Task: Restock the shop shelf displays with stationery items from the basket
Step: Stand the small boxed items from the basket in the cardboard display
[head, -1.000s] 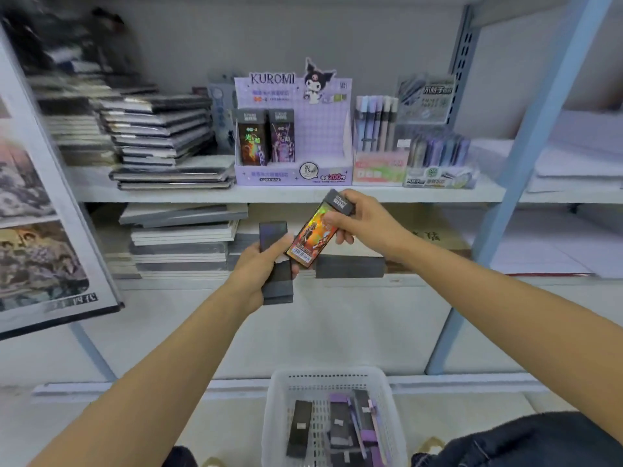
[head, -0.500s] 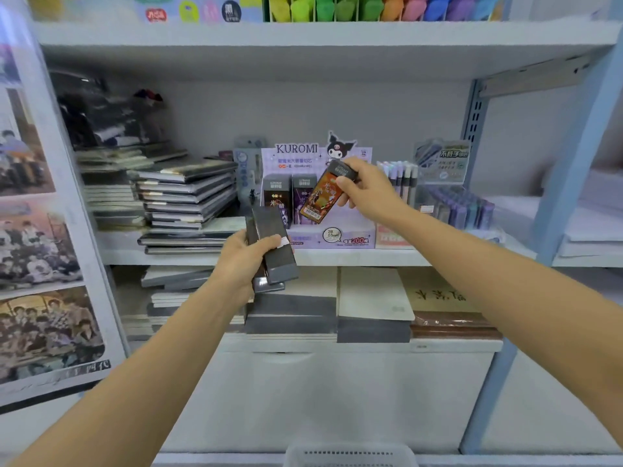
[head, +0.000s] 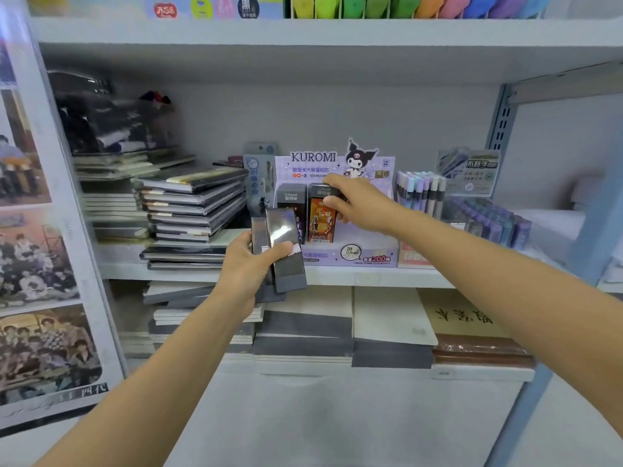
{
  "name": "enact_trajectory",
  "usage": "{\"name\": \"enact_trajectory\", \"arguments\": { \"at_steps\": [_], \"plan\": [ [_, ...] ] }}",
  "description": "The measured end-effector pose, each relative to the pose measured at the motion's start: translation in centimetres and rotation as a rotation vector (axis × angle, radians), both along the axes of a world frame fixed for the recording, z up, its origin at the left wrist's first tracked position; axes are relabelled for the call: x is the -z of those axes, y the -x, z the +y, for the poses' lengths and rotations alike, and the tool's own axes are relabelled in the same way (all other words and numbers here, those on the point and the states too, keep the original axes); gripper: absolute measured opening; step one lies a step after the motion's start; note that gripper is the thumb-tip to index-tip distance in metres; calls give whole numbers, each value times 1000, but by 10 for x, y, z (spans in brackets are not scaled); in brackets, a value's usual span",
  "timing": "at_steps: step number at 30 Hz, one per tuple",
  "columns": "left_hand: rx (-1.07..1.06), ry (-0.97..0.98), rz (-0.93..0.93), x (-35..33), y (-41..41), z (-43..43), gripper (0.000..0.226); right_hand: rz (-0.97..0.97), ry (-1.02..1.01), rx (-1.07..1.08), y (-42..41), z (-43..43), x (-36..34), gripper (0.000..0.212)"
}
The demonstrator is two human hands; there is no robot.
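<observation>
— The grip? Right hand (head: 354, 203) pinches the top of an orange lead pack (head: 322, 222), upright in the Kuromi display box (head: 364, 257).
— Handling? Probably light, stiff and glossy-slick; take it by the cap end. Left hand (head: 247, 266) clutches spare dark packs (head: 286, 254).

Display box (head: 337, 256): left part filled by upright packs (head: 292, 200) and orange pack (head: 322, 220), top gripped by right hand (head: 354, 203). Bare floor free in right part of box. Hemmed close left by notebook stack (head: 195, 210), close right by upright pens (head: 421, 193). Open headroom above box, up to upper shelf (head: 303, 32). Front-left approach blocked by left hand (head: 247, 264) holding dark packs (head: 286, 254) before box corner. Front-right crossed by right forearm; open air below, before middle shelf (head: 354, 276) edge.
</observation>
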State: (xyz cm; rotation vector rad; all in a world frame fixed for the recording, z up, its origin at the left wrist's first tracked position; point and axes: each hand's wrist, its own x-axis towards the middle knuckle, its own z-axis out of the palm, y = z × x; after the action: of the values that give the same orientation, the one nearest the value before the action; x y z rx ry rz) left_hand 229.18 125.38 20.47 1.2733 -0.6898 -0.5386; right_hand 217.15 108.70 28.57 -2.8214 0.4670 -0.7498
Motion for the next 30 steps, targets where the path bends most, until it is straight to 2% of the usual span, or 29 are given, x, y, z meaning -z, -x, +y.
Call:
{"name": "enact_trajectory", "arguments": {
  "at_steps": [3,6,14,16,18,21,23,27,30],
  "plan": [
    [-10,-10,-11,-1,0,1,27,-160,28,-6,-7,2,8,31],
    [-10,-16,-17,0,1,2,27,-315,45,16,-7,-1,18,27],
    [4,-21,-32,-3,8,6,35,-336,51,115,0,8,27,34],
    [16,-9,-47,-4,10,7,36,-428,-54,58,4,16,25,35],
    [41,12,-86,-4,14,7,40,-503,-291,-48,6,26,24,28],
    [79,4,-118,-4,23,6,39,-391,-637,-140,9,39,26,29],
    [97,1,-121,-5,27,5,38,-340,-691,-180,11,42,28,25],
    [136,7,-58,-6,31,8,30,-490,-698,-167,21,39,26,21],
    [87,-28,-10,-10,33,9,27,-462,-632,-157,32,34,28,16]
  ]
}}
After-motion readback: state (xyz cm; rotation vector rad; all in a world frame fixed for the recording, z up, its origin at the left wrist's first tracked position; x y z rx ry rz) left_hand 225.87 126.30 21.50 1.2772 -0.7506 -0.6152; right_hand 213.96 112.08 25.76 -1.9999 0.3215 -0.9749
